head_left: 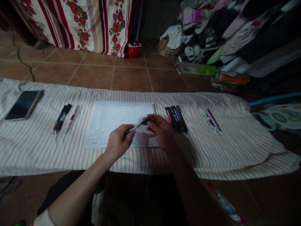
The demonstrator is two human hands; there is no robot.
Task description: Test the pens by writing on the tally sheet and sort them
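Above the spiral notebook (127, 111), a pen (138, 126) with black ends and a pale, shiny middle stretches between my two hands. My left hand (119, 140) is closed around its lower left end. The fingers of my right hand (160, 129) pinch the black upper right end; whether that end is a separate cap I cannot tell. Several dark pens (177, 120) lie side by side just right of the notebook. To its left rest a few more pens (61, 119) and a white pen with a red band (72, 119).
A smartphone (24, 105) lies at the left on the striped cloth (141, 160). Slim patterned pens (211, 121) lie at the right. Beyond are a red basket (134, 50) and piled clothes (211, 28). A plastic bottle (225, 204) is on the floor, lower right.
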